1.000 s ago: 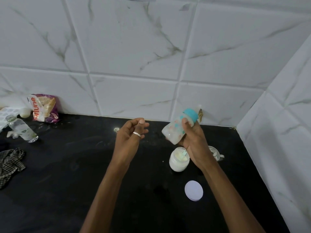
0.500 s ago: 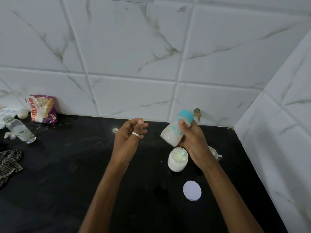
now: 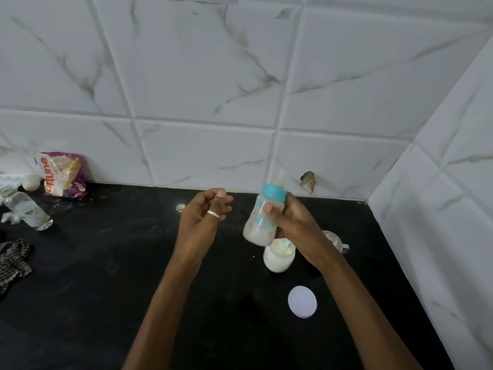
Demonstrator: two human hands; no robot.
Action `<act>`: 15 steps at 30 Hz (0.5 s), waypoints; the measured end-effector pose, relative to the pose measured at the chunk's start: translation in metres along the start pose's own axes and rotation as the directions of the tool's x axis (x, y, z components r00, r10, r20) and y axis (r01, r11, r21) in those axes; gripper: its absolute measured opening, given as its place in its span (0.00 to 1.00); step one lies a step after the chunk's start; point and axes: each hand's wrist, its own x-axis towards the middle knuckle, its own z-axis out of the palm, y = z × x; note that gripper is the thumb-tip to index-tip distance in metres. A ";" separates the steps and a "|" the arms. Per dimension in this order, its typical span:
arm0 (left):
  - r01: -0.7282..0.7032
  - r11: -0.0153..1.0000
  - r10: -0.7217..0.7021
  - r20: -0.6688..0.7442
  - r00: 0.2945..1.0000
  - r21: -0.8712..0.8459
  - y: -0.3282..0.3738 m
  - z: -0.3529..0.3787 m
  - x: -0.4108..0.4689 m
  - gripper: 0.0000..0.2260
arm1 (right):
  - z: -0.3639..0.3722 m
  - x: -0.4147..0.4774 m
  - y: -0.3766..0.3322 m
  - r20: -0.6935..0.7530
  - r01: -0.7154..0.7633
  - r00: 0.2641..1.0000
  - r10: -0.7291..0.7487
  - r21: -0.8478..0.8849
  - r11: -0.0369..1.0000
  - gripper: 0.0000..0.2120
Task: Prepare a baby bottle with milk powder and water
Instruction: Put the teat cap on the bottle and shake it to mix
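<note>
Teat (image 3: 281, 177) of baby bottle (image 3: 262, 220): pale, smeared by blur, outline hard to make out against tiled wall (image 3: 200, 76).
Steel cup (image 3: 336, 240): largely hidden behind right wrist, only rim and handle showing.
Milk powder jar (image 3: 278, 260): open, upper edge partly covered by bottle base; something pale inside, not identifiable.
Checked cloth (image 3: 13, 257): cut off by left frame edge, as are white items above it.
Packet (image 3: 61, 173): propped against wall, lettering only partly legible.

Changes from half a second ago: baby bottle nearer upright, teal collar (image 3: 274, 193) tipped less to the right, base lower. Left grip (image 3: 200, 220) about where it was, in the same loose curl.

Right grip (image 3: 296, 224): clamped on baby bottle, one digit tip across the printed front, the rest wrapped behind. Bottle held clear of table (image 3: 106, 276), directly above the far side of milk powder jar, milky white liquid in lower part, collar uppermost.
Left grip: slack, holding nothing, fingers loosely curled, ring (image 3: 213, 214) on one finger. Just left of baby bottle, apart from it.

Also on table: white lid (image 3: 302, 301) lying flat, near the jar on the camera side; clear water bottle (image 3: 25, 210) at far left, well apart from both grips.
</note>
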 end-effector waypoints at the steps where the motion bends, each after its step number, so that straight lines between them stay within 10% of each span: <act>1: 0.000 1.000 0.000 -0.002 1.000 -0.005 0.000 0.001 0.000 0.10 | 0.001 0.002 -0.001 -0.067 0.012 0.998 -0.007 0.080 0.997 0.20; 4: -0.006 1.000 0.006 -0.009 1.000 0.001 0.001 0.000 0.000 0.10 | 0.003 0.008 0.000 -0.191 0.060 0.981 -0.019 0.209 0.976 0.21; 8: -0.008 1.000 0.008 0.005 1.000 0.008 0.001 -0.002 -0.001 0.10 | 0.005 0.000 0.005 0.046 -0.047 0.998 0.051 -0.088 0.995 0.22; 12: -0.012 1.000 0.012 -0.009 1.000 -0.005 0.000 -0.003 -0.002 0.11 | 0.008 0.005 0.006 -0.168 0.036 0.986 0.003 0.227 0.973 0.25; 15: -0.006 1.000 0.006 -0.019 1.000 -0.004 -0.001 -0.006 -0.002 0.11 | 0.012 0.002 0.006 -0.104 0.022 0.995 -0.010 0.108 0.994 0.22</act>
